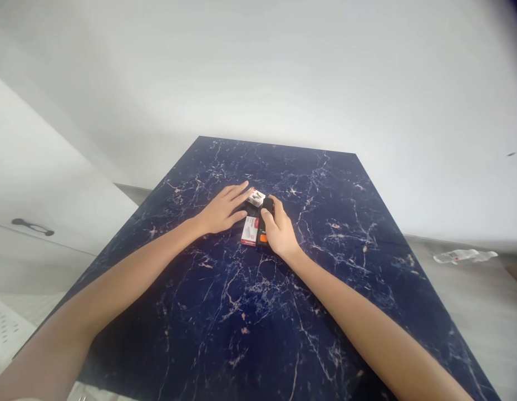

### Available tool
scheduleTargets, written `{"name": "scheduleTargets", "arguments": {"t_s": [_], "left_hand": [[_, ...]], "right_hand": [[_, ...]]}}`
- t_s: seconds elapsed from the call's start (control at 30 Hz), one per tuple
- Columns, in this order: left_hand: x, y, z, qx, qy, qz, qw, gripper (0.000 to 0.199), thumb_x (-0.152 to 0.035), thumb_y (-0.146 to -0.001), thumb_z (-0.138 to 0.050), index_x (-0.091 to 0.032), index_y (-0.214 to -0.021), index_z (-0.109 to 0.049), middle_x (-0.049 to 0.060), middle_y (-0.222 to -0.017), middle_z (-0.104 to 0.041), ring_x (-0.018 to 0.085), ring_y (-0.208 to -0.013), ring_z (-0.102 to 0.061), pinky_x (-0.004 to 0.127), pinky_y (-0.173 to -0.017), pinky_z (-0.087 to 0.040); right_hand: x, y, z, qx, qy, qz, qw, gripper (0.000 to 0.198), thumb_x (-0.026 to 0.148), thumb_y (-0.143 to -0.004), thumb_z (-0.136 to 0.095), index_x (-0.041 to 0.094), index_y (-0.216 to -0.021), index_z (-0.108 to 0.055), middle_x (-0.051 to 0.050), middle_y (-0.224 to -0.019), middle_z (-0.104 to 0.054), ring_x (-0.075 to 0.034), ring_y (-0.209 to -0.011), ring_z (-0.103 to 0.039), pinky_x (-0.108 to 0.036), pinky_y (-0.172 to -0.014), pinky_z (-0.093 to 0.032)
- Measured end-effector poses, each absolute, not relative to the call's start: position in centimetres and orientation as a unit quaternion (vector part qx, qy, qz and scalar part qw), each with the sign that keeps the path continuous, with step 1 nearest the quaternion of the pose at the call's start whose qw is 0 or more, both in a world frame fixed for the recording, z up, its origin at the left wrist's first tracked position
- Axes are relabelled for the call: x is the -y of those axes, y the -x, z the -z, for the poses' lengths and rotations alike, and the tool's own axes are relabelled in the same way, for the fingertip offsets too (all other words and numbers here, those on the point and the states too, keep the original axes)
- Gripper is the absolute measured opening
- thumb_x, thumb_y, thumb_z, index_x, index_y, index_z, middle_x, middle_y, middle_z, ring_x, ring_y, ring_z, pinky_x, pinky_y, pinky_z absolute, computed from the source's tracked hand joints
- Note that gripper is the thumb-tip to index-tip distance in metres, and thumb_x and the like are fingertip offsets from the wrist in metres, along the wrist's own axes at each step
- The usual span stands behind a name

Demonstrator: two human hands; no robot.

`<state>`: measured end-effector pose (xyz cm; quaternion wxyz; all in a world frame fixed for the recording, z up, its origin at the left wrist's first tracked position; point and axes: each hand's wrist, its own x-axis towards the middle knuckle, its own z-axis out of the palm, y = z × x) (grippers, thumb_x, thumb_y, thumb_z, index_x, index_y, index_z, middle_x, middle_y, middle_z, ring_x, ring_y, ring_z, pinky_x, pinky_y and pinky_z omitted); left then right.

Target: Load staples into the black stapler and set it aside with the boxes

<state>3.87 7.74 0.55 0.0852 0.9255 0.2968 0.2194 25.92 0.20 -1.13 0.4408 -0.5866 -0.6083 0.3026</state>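
Observation:
My right hand (pixel 281 231) is closed around a black stapler (pixel 265 223) with an orange part at its near end; the thumb lies on top and the fingers wrap the far right side. My left hand (pixel 225 209) is open with its fingers spread. Its fingertips reach a small white box (pixel 255 197) with a dark printed picture, just beyond the stapler's left side. A red and white box (pixel 250 231) lies flat against the stapler's left side, near the left thumb. The hand hides part of the stapler.
All these things lie on a dark blue marble-patterned table (pixel 250 328). A white wall stands behind it. A clear plastic bottle (pixel 464 256) lies beyond the right edge. At the left is a white cabinet with a dark handle (pixel 33 226).

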Motion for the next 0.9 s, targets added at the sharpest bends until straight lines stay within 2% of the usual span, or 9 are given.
{"name": "scheduleTargets", "arguments": {"t_s": [0.07, 0.17, 0.27, 0.37, 0.5, 0.6, 0.8, 0.9], "left_hand": [[-8.2, -3.8, 0.1, -0.291, -0.932, -0.196, 0.092, 0.057, -0.052, -0.109, -0.035, -0.025, -0.159, -0.041, 0.012, -0.166, -0.036, 0.036, -0.152, -0.031, 0.059, -0.123, -0.027], [-8.1, -3.8, 0.2, -0.308, -0.923, -0.213, 0.09, 0.052, -0.051, -0.109, -0.034, -0.021, -0.145, -0.058, 0.015, -0.146, -0.056, 0.033, -0.134, -0.048, 0.054, -0.115, -0.039], [-7.7, -3.8, 0.0, -0.34, -0.902, -0.255, 0.07, 0.052, -0.048, -0.11, -0.03, -0.018, -0.135, -0.065, 0.015, -0.138, -0.059, 0.031, -0.126, -0.05, 0.053, -0.111, -0.041], [-7.6, -4.0, -0.2, -0.328, -0.91, -0.244, 0.072, 0.05, -0.045, -0.111, -0.03, -0.021, -0.139, -0.063, 0.013, -0.143, -0.058, 0.031, -0.133, -0.046, 0.054, -0.115, -0.037], [-7.9, -4.2, -0.3, -0.317, -0.925, -0.194, 0.083, 0.055, -0.046, -0.112, -0.026, -0.015, -0.145, -0.059, 0.013, -0.119, -0.069, 0.027, -0.11, -0.056, 0.047, -0.104, -0.042], [-7.8, -4.2, -0.4, -0.312, -0.929, -0.177, 0.094, 0.057, -0.046, -0.112, -0.026, -0.012, -0.145, -0.058, 0.013, -0.114, -0.069, 0.026, -0.101, -0.057, 0.044, -0.099, -0.044], [-7.0, -4.4, -0.5, -0.277, -0.931, -0.177, 0.159, 0.053, -0.04, -0.111, -0.025, -0.018, -0.15, -0.053, 0.013, -0.118, -0.069, 0.027, -0.104, -0.059, 0.045, -0.1, -0.045], [-6.6, -4.6, -0.4, -0.278, -0.926, -0.186, 0.174, 0.052, -0.039, -0.11, -0.027, -0.019, -0.147, -0.057, 0.013, -0.119, -0.069, 0.028, -0.106, -0.059, 0.046, -0.1, -0.046]], "right_hand": [[-0.2, -25.9, 1.1, 0.604, 0.588, -0.308, 0.441, 0.057, 0.047, -0.101, -0.043, 0.021, -0.152, -0.045, -0.015, -0.14, -0.063, -0.034, -0.129, -0.059, -0.055, -0.11, -0.045], [-0.2, -25.8, 1.1, 0.602, 0.589, -0.309, 0.442, 0.057, 0.047, -0.101, -0.043, 0.021, -0.152, -0.046, -0.015, -0.14, -0.064, -0.033, -0.129, -0.059, -0.055, -0.11, -0.045], [-0.3, -25.9, 1.2, 0.603, 0.591, -0.307, 0.44, 0.058, 0.049, -0.101, -0.042, 0.022, -0.152, -0.046, -0.015, -0.139, -0.064, -0.033, -0.129, -0.059, -0.055, -0.111, -0.044], [-0.3, -25.9, 1.4, 0.6, 0.59, -0.311, 0.442, 0.058, 0.05, -0.101, -0.043, 0.024, -0.153, -0.045, -0.014, -0.139, -0.064, -0.033, -0.129, -0.059, -0.056, -0.111, -0.043], [-0.2, -25.8, 1.4, 0.597, 0.59, -0.315, 0.443, 0.058, 0.049, -0.101, -0.043, 0.023, -0.152, -0.045, -0.014, -0.14, -0.064, -0.033, -0.13, -0.059, -0.056, -0.112, -0.042], [-0.2, -25.8, 1.2, 0.599, 0.592, -0.314, 0.438, 0.058, 0.049, -0.101, -0.043, 0.021, -0.152, -0.045, -0.015, -0.14, -0.064, -0.033, -0.13, -0.059, -0.055, -0.113, -0.042], [-0.2, -25.9, 1.3, 0.605, 0.589, -0.308, 0.438, 0.057, 0.047, -0.101, -0.043, 0.023, -0.152, -0.045, -0.014, -0.14, -0.063, -0.033, -0.129, -0.059, -0.055, -0.112, -0.043], [-0.2, -25.9, 1.4, 0.606, 0.587, -0.309, 0.439, 0.057, 0.048, -0.1, -0.043, 0.023, -0.152, -0.045, -0.013, -0.139, -0.063, -0.032, -0.129, -0.059, -0.055, -0.112, -0.043]]}}
